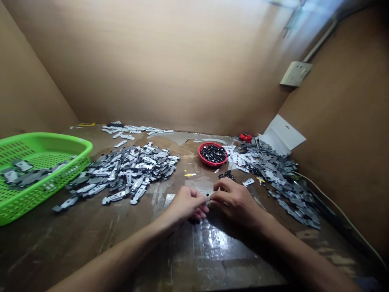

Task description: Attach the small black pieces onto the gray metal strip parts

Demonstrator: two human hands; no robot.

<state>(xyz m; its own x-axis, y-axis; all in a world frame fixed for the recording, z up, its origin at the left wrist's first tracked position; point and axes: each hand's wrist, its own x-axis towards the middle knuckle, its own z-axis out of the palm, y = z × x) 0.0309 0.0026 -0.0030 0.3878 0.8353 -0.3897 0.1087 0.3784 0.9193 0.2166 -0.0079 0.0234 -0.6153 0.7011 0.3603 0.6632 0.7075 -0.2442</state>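
Note:
My left hand [187,202] and my right hand [234,198] meet at the middle of the worn table, fingers curled, pinching a small metal piece [208,198] between them. Most of that piece is hidden by the fingers. A large pile of grey metal plates [127,170] lies to the left of my hands. Another heap of grey plates [273,170] spreads along the right. A red bowl [212,161] of small black parts stands just beyond my hands, with a few loose black parts [226,175] next to it.
A green plastic basket [36,150] holding a few metal plates sits at the left edge. More plates [133,129] lie at the back. White cardboard [282,136] leans in the right corner, a wall socket [295,74] above it, a cable [334,207] along the right wall.

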